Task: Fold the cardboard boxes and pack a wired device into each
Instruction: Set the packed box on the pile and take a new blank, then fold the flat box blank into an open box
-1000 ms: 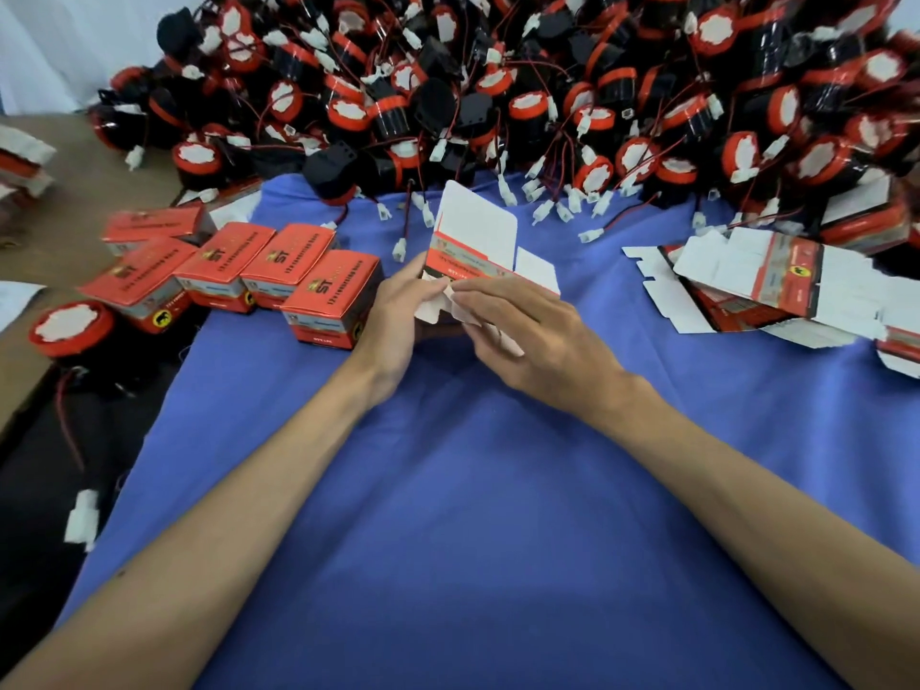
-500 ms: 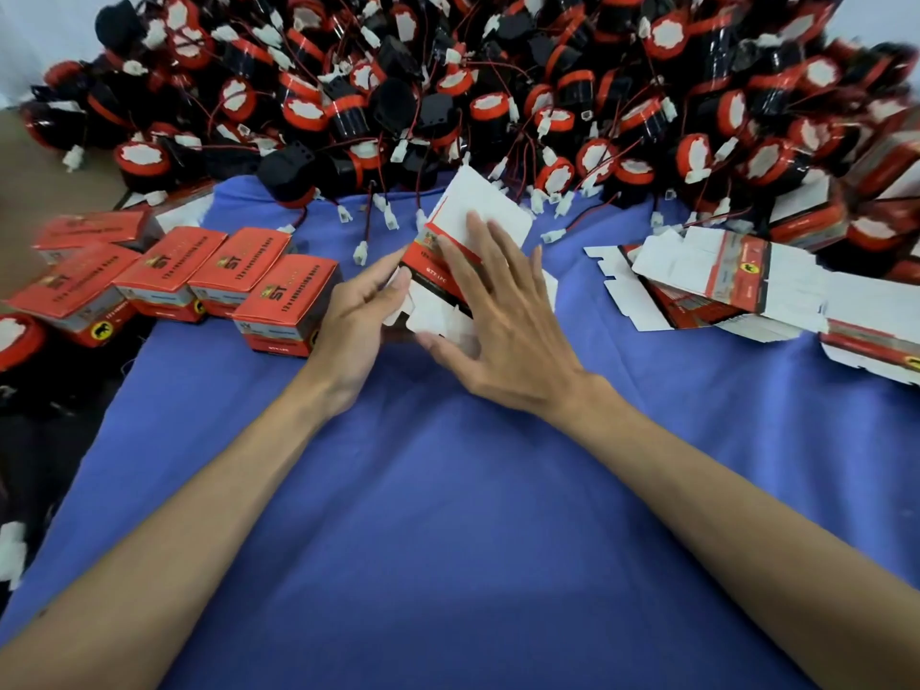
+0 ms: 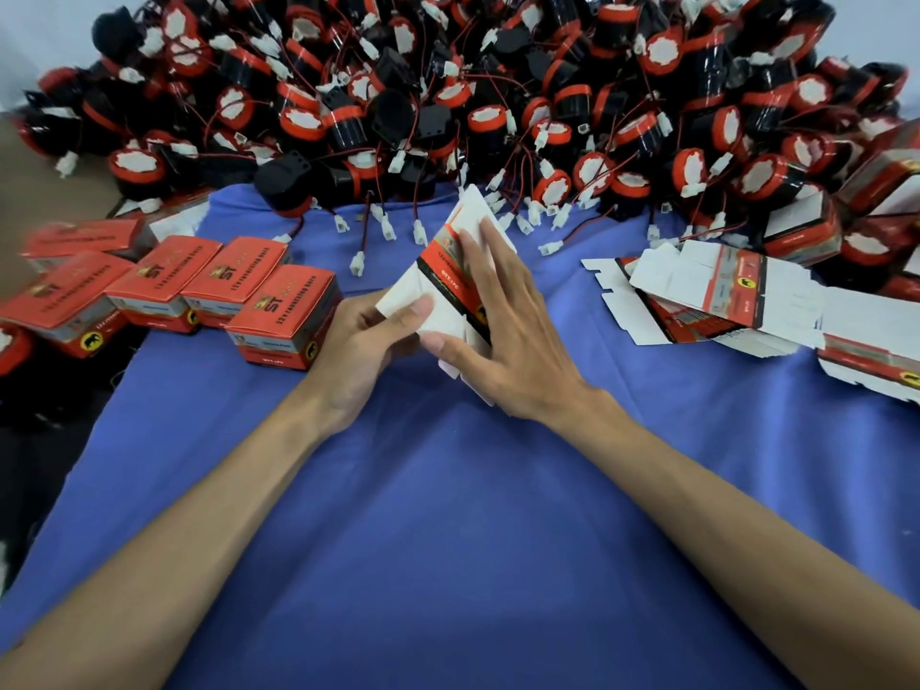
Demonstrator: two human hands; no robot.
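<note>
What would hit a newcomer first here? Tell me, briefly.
A huge heap of red-and-black wired devices fills the back. At the centre, the left hand grips a half-folded box while the right hand presses it flat-fingered. Closed boxes line the left, flat boxes pile at the right.

- A blue cloth (image 3: 448, 540) lies flat over most of the worktop, from the near edge up toward the far side. It has a few soft creases in it.
- Bare brown worktop (image 3: 25, 206) shows past the cloth's left edge, near the far left corner.
- A black patch (image 3: 50, 440) runs along the left edge, just beside the cloth. It is too dark to tell what it is.
- A pale wall (image 3: 50, 32) stands behind the far edge.
</note>
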